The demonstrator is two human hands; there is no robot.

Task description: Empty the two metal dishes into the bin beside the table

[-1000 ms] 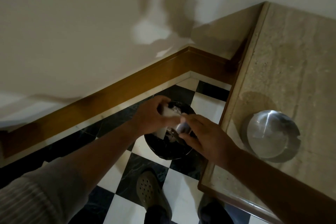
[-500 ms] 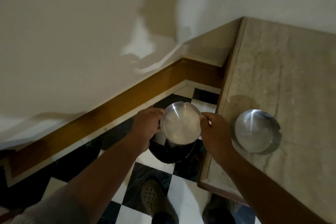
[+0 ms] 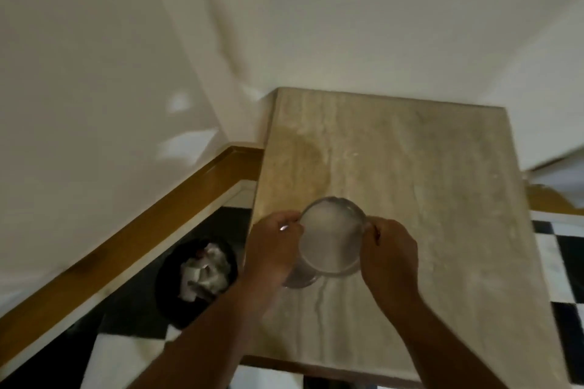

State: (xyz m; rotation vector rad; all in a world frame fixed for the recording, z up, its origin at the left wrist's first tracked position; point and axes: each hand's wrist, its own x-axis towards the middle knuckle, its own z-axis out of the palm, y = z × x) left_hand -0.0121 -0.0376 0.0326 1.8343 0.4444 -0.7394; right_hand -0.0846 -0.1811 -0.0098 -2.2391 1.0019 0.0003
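Both my hands hold one round metal dish (image 3: 330, 238) by its rim, above the beige stone table (image 3: 410, 174). My left hand (image 3: 273, 246) grips its left edge and my right hand (image 3: 390, 249) its right edge. The dish looks empty inside. Under it, partly hidden, the second metal dish (image 3: 298, 278) shows at the lower left, resting on the table. The black round bin (image 3: 169, 290) stands on the floor left of the table, with crumpled white and grey waste in it.
A white wall with a brown wooden skirting board (image 3: 151, 215) runs behind the bin. The floor (image 3: 568, 262) is black and white checked tile. The table's near edge (image 3: 316, 366) lies just below my forearms.
The dish was tipped over the bin, then turned upright. Both hands have carried it right, from over the bin to over the table above the other dish.
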